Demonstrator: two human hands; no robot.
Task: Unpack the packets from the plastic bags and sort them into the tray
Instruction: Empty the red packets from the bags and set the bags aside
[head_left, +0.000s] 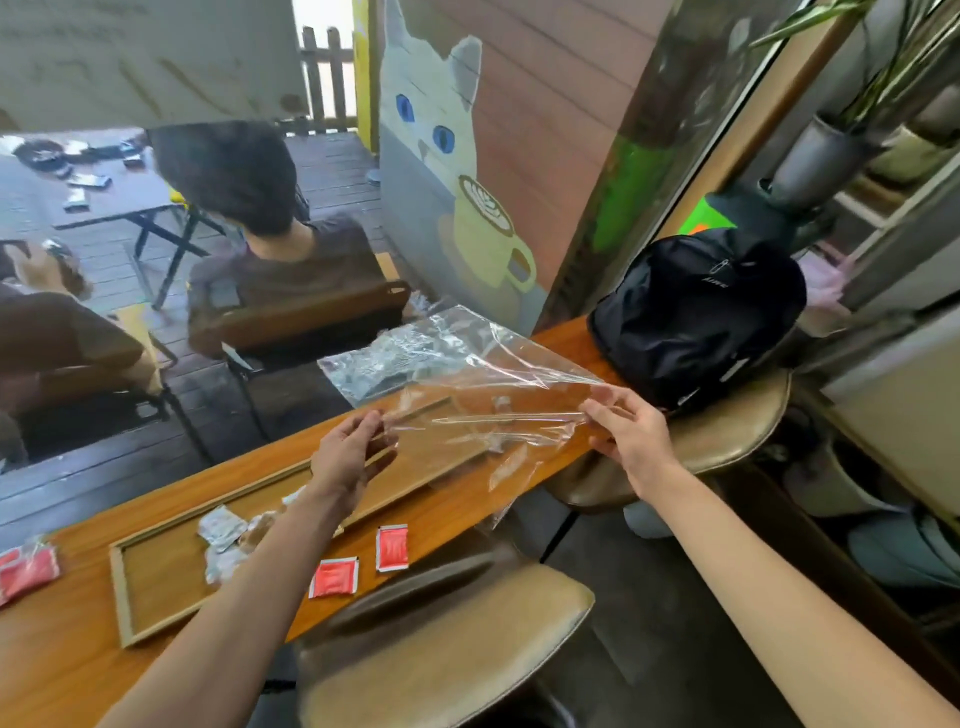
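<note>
My left hand (350, 452) and my right hand (626, 434) pinch opposite edges of a clear plastic bag (488, 410), stretched flat above the right end of a long wooden tray (120, 587). The bag looks empty. Several white packets (223, 530) lie in the tray, partly hidden by my left forearm. Two red packets (392, 546) (334, 578) rest on the counter in front of the tray. More red packets in a bag (26, 569) sit at the far left edge.
A second crumpled clear bag (384, 358) lies at the counter's far edge by the window. A black backpack (696, 317) sits on a stool at the right. A padded stool (447, 644) stands below me. People sit beyond the glass.
</note>
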